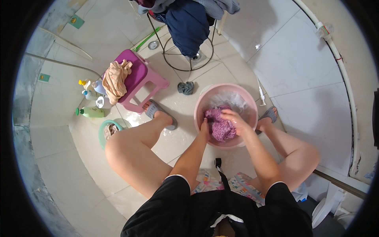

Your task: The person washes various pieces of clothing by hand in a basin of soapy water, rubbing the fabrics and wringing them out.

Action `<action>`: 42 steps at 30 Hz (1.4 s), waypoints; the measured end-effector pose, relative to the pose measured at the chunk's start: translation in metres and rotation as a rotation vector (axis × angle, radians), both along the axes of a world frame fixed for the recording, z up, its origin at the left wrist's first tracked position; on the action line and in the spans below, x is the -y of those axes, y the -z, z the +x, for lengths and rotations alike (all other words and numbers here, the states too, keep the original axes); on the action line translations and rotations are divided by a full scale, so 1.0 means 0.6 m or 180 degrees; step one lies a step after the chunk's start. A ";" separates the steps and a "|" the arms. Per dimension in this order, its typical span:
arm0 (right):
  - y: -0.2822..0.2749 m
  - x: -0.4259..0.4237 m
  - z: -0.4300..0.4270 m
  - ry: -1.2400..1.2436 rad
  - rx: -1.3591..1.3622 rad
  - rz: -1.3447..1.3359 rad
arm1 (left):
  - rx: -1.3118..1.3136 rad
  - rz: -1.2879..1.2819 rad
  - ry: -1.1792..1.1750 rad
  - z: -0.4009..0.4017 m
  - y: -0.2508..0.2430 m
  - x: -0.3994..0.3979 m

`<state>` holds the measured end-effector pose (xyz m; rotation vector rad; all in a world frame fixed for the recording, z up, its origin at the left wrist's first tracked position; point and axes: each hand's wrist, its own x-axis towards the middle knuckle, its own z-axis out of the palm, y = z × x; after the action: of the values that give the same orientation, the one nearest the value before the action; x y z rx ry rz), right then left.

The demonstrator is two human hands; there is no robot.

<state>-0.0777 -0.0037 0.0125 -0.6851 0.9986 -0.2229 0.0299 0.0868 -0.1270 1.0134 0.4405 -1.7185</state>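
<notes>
A pink plastic basin (197,118) stands on the tiled floor between my feet, with sudsy water (226,99) in its far part. A wet purple patterned cloth (222,130) is bunched inside it, at the near side. My left hand (205,127) is at the cloth's left edge, thumb up, the other fingers hidden by the cloth and the basin. My right hand (234,120) lies over the cloth's upper right part with its fingers bent against it; whether it grips the fabric is not plain.
A pink stool (137,66) bears a peach garment (115,80). Bottles (91,112) and a green basin (102,133) stand left. A grey cloth (186,88) lies on the floor. Beyond is a wire stand (191,70) with dark clothes (188,26); a pump dispenser top (261,96) lies right.
</notes>
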 end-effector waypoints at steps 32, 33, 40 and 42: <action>0.208 0.048 -0.052 -0.2549 -0.3553 -0.2635 | 0.4469 0.0365 0.3237 -0.004 0.011 0.031; 0.207 0.046 -0.040 -0.2041 -0.3960 -0.2495 | 0.4739 0.0566 0.3046 -0.009 0.012 0.027; 0.167 0.006 -0.010 -0.0238 -0.1576 -0.1929 | -0.0015 0.0446 0.0369 -0.002 -0.054 0.081; 0.097 -0.019 0.018 -0.0377 -0.1247 -0.2183 | -0.0320 -0.0058 0.0104 0.009 -0.026 0.073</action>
<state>-0.0667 0.0076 -0.0457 -1.4498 1.2571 -0.3399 0.0352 0.0433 -0.1112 0.9285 0.4740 -1.8051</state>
